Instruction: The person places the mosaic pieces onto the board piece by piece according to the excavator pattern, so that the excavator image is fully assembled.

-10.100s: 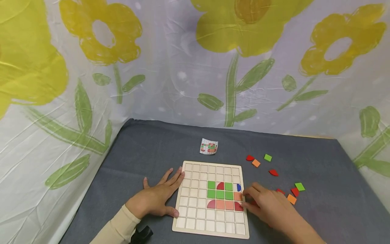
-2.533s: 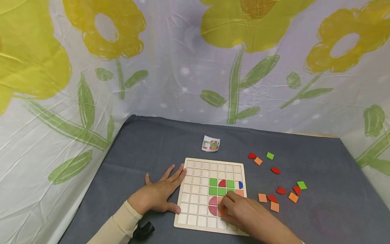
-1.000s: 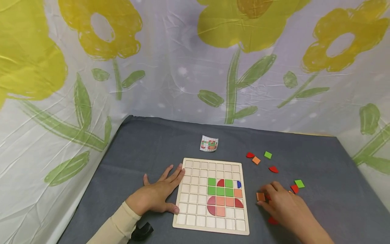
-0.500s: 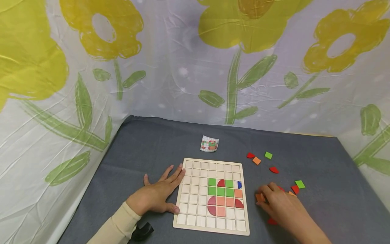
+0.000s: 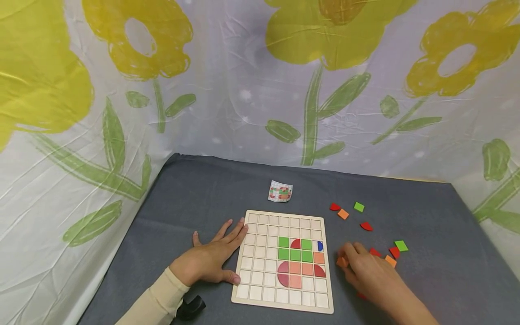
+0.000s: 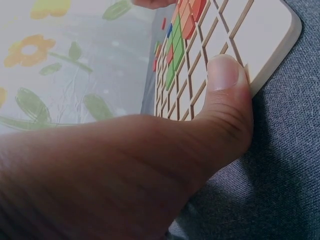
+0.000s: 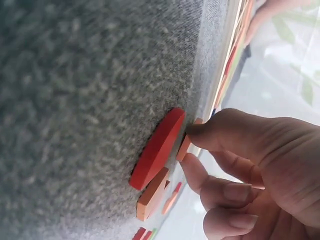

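Observation:
In the head view my left hand point(image 5: 209, 264) rests with spread fingers on the left edge of a wooden grid board point(image 5: 253, 292). Its thumb point(image 6: 227, 80) lies on the board's near corner in the left wrist view. Green squares point(image 5: 295, 255), orange squares point(image 5: 295, 282), red quarter-circle tiles point(image 5: 283, 274) and a blue-and-white tile point(image 5: 319, 246) fill some cells. Right of the board, my right hand point(image 5: 371, 273) pinches an orange square tile point(image 5: 342, 262) between thumb and index finger. Close to those fingertips lie a red tile point(image 7: 159, 149) and another orange tile point(image 7: 152, 195).
A small printed pattern card point(image 5: 280, 191) lies beyond the board. Loose tiles are scattered to the right, among them a green square point(image 5: 359, 207) and a red piece point(image 5: 366, 226). A black object point(image 5: 191, 308) lies by the left wrist. A flowered cloth point(image 5: 227, 113) hangs behind.
Over the last ten seconds, the board gained a lower red quarter circle and an orange square beside it. My right hand then left the board for the loose tiles and picked up an orange square.

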A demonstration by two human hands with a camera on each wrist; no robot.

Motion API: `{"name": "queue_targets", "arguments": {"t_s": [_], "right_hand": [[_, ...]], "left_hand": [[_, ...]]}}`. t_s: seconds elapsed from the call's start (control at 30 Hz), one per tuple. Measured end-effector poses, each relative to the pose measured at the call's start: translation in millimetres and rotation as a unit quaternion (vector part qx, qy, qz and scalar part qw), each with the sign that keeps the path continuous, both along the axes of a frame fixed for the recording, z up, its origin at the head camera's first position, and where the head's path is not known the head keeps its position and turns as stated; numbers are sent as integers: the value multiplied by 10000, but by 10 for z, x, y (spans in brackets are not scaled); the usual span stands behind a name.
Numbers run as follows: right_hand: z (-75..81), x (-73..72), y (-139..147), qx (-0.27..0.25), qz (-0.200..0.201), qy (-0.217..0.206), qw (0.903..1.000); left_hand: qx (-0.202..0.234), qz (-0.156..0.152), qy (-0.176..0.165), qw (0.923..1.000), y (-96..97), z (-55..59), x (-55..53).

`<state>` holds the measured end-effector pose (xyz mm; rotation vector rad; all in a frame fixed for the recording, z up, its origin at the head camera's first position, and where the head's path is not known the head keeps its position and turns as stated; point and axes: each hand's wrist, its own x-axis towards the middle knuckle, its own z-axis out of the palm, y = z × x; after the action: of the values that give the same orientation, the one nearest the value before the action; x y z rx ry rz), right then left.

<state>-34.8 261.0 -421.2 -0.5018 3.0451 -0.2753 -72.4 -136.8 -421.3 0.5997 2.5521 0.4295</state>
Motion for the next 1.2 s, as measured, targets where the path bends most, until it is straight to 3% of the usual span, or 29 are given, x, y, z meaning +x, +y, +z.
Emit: {"name": "queue_targets", "arguments": {"t_s": [0.3, 0.57, 0.7, 0.87, 1.2], "right_hand": [[70, -9, -79, -349, 174, -105, 9992], [32, 71, -235, -1047, 1416, 311, 9839], [-10, 104, -325, -1000, 1638, 371, 9807], [-58, 130, -437, -691, 1877, 876, 9759], [-40, 174, -469, -714, 2080, 366, 9748]], "left_hand": [[7, 7, 27, 10000, 3, 14, 13], [46, -2, 39, 10000, 4, 23, 16], [76, -10, 59, 10000, 4, 25, 16], [80, -1, 47, 10000, -3, 27, 22], [77, 14, 67, 9999, 1, 24, 18]]}}
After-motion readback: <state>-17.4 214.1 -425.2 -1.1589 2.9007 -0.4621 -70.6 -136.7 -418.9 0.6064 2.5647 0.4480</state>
